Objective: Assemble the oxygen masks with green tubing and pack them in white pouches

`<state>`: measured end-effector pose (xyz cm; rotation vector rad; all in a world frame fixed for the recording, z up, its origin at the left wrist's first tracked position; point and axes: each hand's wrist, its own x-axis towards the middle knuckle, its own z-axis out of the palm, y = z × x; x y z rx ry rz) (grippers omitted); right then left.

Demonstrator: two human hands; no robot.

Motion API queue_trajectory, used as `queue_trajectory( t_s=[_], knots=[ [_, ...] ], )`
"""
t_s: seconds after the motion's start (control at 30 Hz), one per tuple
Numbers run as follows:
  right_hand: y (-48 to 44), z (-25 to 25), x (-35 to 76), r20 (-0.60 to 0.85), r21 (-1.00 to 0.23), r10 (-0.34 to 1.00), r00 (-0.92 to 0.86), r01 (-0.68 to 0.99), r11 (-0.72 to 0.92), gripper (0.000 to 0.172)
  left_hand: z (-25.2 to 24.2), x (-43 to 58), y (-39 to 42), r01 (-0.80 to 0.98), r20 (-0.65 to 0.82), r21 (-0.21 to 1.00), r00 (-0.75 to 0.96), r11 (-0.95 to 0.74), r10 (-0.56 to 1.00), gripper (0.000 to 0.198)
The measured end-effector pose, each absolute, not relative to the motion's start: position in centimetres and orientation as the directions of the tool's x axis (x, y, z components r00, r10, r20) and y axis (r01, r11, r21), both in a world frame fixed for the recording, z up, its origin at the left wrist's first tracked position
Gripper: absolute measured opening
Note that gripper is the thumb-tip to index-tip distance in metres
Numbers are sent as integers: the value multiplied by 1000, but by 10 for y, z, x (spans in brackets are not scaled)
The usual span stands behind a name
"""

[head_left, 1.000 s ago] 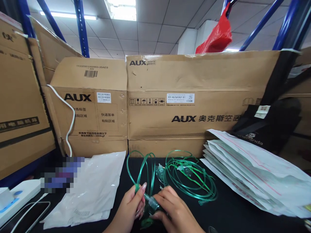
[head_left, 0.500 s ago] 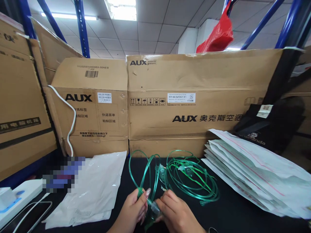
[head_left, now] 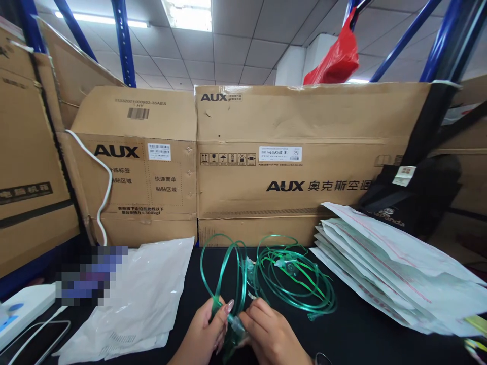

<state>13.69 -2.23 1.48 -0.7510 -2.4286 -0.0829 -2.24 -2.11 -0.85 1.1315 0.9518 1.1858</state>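
Observation:
My left hand (head_left: 205,324) is closed around looped green tubing (head_left: 219,284), thumb on top, at the bottom middle of the view. Against it, my right hand (head_left: 272,329) has its fingers bent and pinched on a clear plastic connector (head_left: 236,324) at the tube's end. Some of the clear green plastic below is hidden by the fingers. Just beyond my right hand lies a second coil of green tubing (head_left: 330,299) on the black tabletop. Within that coil sit a clear greenish mask-like piece (head_left: 291,266) and thin bright green strands.
White plastic mailing bags (head_left: 152,284) lie at left, near a power strip (head_left: 28,309) and a phone (head_left: 45,342). A stack of white mailers (head_left: 388,268) leans at right beside a black bag (head_left: 414,197). Large cardboard boxes (head_left: 304,121) wall off the back.
The view has swung slightly to the right, so the surroundings sit further left. My hands keep nearly the same grip on the tubing and connector.

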Motion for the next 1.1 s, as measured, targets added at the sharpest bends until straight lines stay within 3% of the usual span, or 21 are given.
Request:
queue_trajectory(
  t_s=[0.2, 0.43, 0.6, 0.83, 0.97, 1.1],
  knots=[
    [-20, 45, 142, 370, -282, 630, -682, 564, 776, 7, 4, -22, -18, -328, -71, 940, 87, 96, 994, 49],
    [-24, 55, 145, 278, -371, 665, -693, 561, 740, 16, 14, -39, -10, -594, -114, 802, -64, 53, 991, 44],
    [-30, 51, 140, 298, -308, 637, -711, 560, 769, 19, 25, -45, -11, -697, -196, 712, -76, 89, 978, 41],
    [-30, 44, 140, 411, -128, 538, -736, 538, 833, 26, 31, -44, -16, -605, -199, 789, -88, 107, 976, 29],
    [-28, 45, 142, 408, -118, 506, -760, 505, 855, 25, 33, -43, -19, -721, -250, 684, -81, 116, 965, 21],
    [-28, 50, 143, 443, -156, 521, -729, 510, 846, 35, 39, -47, -17, -810, -174, 576, 9, 109, 985, 26]
  ],
)
